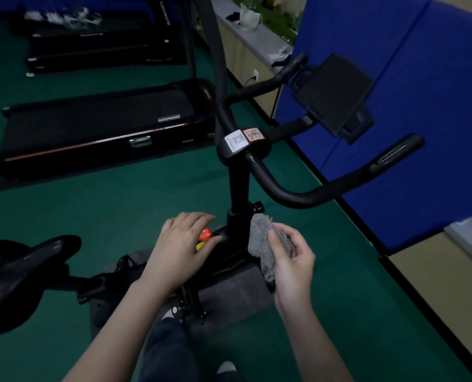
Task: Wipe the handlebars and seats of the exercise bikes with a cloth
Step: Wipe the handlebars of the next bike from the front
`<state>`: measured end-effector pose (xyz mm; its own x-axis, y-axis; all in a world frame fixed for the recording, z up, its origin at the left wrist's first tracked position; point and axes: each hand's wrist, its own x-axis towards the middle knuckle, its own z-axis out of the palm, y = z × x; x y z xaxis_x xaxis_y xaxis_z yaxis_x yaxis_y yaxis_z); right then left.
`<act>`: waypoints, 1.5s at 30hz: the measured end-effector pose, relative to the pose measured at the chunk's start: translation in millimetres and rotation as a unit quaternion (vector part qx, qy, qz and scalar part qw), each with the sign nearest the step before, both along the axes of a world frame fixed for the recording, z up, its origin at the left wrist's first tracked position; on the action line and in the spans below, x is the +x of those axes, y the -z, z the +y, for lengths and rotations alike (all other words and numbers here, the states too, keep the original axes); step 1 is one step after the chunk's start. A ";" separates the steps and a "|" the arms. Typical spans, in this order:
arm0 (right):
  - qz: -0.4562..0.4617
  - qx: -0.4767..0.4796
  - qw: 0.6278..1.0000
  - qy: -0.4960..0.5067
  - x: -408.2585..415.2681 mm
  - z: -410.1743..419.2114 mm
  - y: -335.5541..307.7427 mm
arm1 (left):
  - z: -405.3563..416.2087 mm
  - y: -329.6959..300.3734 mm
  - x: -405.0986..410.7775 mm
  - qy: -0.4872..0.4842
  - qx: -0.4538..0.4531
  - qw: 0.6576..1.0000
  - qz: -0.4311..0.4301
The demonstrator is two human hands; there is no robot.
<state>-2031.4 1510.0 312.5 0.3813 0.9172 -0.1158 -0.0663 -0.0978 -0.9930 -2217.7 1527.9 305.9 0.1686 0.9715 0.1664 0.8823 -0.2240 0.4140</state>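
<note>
I am pinching the soft, light cloth [267, 244] in my right hand [292, 260]; left hand [179, 249] is resting flat, fingers straight, below the stiff handlebars [298, 188].

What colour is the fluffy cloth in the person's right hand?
Grey: the fuzzy grey cloth, pinched in the right hand, shows best in the head view.

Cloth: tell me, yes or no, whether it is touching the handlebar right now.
No: the grey cloth is held in the right hand below the handlebar, with clear space between them.
</note>
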 end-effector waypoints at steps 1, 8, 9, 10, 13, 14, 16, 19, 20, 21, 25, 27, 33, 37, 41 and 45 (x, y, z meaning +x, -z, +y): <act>-0.012 0.008 1.000 0.010 -1.1 4.6 -0.1 | 10.7 0.0 -0.3 0.012 0.003 1.000 -0.001; -0.100 0.060 0.986 0.122 -28.6 39.5 -10.2 | 98.7 -3.6 -6.4 0.122 0.035 0.992 -0.022; -0.126 0.074 0.979 0.145 -36.9 46.3 -12.8 | 112.5 -5.3 -8.5 0.134 0.041 0.990 -0.030; -0.155 0.090 0.970 0.165 -44.2 52.4 -15.3 | 124.1 -6.9 -9.7 0.143 0.051 0.988 -0.037; -0.258 0.145 0.929 0.221 -62.6 81.4 -21.4 | 163.5 -11.7 -12.3 0.177 0.086 0.979 -0.061; -0.300 0.156 0.912 0.232 -65.4 90.9 -21.7 | 174.5 -12.3 -11.1 0.187 0.102 0.974 -0.072; -0.403 0.152 0.871 0.235 -66.4 108.4 -19.0 | 194.5 -13.1 -5.8 0.206 0.124 0.966 -0.091; -0.523 0.102 0.818 0.218 -67.7 126.9 -8.9 | 219.3 -14.1 6.7 0.240 0.130 0.956 -0.103; -0.549 0.086 0.803 0.215 -68.9 129.4 -5.2 | 224.9 -14.8 11.1 0.253 0.134 0.953 -0.105; -0.569 0.073 0.790 0.217 -70.3 131.4 -1.5 | 230.9 -15.3 15.5 0.268 0.134 0.948 -0.109; -0.582 0.084 0.776 0.228 -77.9 139.1 8.1 | 248.2 -13.5 25.0 0.307 0.137 0.934 -0.119; -0.584 0.096 0.777 0.217 -84.2 149.9 8.4 | 254.4 -10.6 25.5 0.313 0.136 0.929 -0.140; -0.612 0.105 0.766 0.169 -80.5 156.1 7.3 | 263.2 -1.5 24.1 0.340 0.143 0.911 -0.182; -0.590 0.077 0.768 0.236 -79.1 137.9 10.3 | 260.7 -1.4 23.4 0.339 0.147 0.913 -0.174; -0.559 0.035 0.792 0.241 -95.9 164.2 -1.6 | 260.9 -2.1 23.1 0.340 0.145 0.911 -0.181; -0.525 -0.065 0.833 0.165 -80.2 182.8 -26.6 | 262.4 -0.4 23.3 0.342 0.146 0.909 -0.188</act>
